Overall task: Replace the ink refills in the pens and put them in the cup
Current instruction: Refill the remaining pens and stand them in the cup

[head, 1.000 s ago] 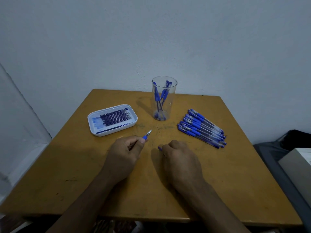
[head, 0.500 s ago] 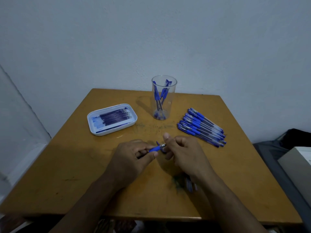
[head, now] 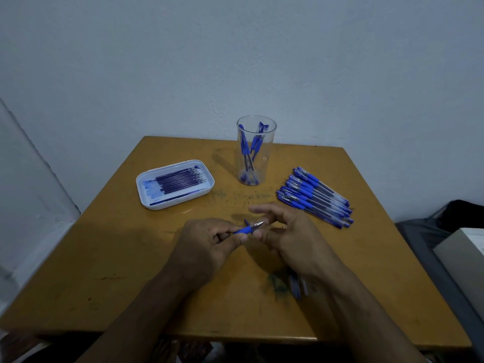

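Both hands meet mid-table: left hand [head: 207, 247] pinches the pen [head: 247, 228] by its blue grip, right hand [head: 288, 237] spread loosely at the tip. Likely unscrewing the tip; next, a careful twist, then a refill from the tray [head: 146, 203].

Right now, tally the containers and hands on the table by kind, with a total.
Clear cup: 1
White tray: 1
Hands: 2, left hand and right hand
Total: 4
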